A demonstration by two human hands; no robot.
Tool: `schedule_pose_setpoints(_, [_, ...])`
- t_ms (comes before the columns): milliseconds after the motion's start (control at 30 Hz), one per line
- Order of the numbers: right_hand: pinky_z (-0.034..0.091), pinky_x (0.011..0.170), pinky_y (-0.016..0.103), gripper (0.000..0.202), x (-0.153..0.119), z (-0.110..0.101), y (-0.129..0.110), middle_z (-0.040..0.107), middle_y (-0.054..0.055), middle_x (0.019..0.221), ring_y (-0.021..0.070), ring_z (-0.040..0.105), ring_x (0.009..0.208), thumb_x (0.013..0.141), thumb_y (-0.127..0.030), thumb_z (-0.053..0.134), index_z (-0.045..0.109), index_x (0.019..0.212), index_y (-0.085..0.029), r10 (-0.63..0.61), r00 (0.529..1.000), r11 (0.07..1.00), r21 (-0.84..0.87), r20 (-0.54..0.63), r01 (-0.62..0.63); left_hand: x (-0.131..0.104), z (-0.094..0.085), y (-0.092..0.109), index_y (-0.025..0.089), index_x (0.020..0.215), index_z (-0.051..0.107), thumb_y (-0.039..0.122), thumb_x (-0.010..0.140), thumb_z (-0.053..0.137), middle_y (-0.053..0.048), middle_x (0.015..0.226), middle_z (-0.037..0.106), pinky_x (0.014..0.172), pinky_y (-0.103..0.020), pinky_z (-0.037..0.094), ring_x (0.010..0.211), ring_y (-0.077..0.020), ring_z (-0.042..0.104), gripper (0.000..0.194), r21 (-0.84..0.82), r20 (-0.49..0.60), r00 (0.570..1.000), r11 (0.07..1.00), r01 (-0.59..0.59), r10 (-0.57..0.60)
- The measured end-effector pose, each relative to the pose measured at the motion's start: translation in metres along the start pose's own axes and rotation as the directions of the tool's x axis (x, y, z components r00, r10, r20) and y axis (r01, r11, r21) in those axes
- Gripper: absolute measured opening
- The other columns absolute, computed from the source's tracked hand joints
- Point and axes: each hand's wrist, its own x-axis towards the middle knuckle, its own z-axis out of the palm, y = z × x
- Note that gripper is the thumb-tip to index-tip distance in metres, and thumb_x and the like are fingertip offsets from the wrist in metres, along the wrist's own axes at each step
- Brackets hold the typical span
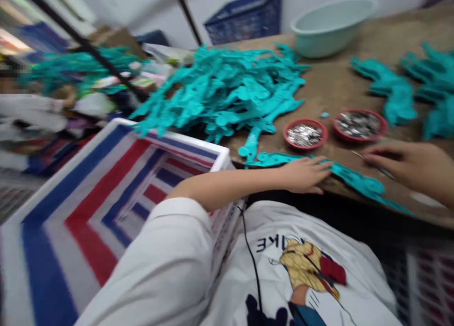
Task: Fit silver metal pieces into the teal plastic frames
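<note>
Stretched across the table's front edge, my left hand point(308, 174) lies flat with its fingers out on a long teal plastic part point(354, 180). My right hand point(400, 163) is closed in a pinch around a thin metal tool point(386, 173), its narrow tip pointing left above the table; blur hides its exact kind. Just beyond my hands stand two red bowls of small shiny metal pieces, the left bowl point(305, 145) and the right bowl point(360, 136). Behind my left hand, another teal part touches the large pile of teal parts point(241, 89).
A white-rimmed bin point(222, 158) lined with striped sheeting stands left of my body, below the table point(326, 87). More teal parts point(393, 89) lie at the right. A pale green basin point(326, 37) and a blue crate point(244, 21) sit at the back.
</note>
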Motion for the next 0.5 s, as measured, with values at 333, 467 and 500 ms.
schedule_pose_setpoints(333, [0.06, 0.1, 0.039, 0.032, 0.006, 0.031, 0.02, 0.088, 0.013, 0.118, 0.0307, 0.08, 0.109, 0.108, -0.021, 0.063, 0.09, 0.124, -0.017, -0.042, 0.922, 0.999, 0.037, 0.385, 0.031, -0.004, 0.016, -0.009, 0.009, 0.167, 0.059, 0.033, 0.112, 0.068, -0.026, 0.184, 0.051, 0.146, -0.058, 0.039, 0.179, -0.0431, 0.041, 0.061, -0.032, -0.047, 0.996, 0.997, -0.073, 0.071])
schedule_pose_setpoints(467, [0.058, 0.099, 0.037, 0.028, 0.005, 0.041, 0.02, 0.086, 0.014, 0.118, 0.0287, 0.078, 0.107, 0.11, -0.022, 0.064, 0.089, 0.12, -0.016, -0.157, 0.899, 0.985, 0.125, 0.408, 0.115, -0.003, 0.014, -0.004, 0.004, 0.182, 0.041, 0.03, 0.111, 0.065, -0.028, 0.183, 0.051, 0.146, -0.058, 0.04, 0.177, -0.0433, 0.043, 0.079, -0.035, -0.04, 0.998, 0.998, -0.058, 0.057])
schedule_pose_setpoints(500, [0.057, 0.098, 0.036, 0.027, 0.005, 0.042, 0.021, 0.086, 0.013, 0.117, 0.028, 0.077, 0.106, 0.11, -0.022, 0.064, 0.089, 0.119, -0.016, -0.161, 0.895, 0.984, 0.133, 0.417, 0.115, -0.003, 0.013, -0.003, 0.003, 0.183, 0.04, 0.029, 0.111, 0.065, -0.029, 0.184, 0.049, 0.146, -0.059, 0.039, 0.177, -0.0443, 0.041, 0.08, -0.027, -0.027, 0.998, 0.998, -0.053, 0.053])
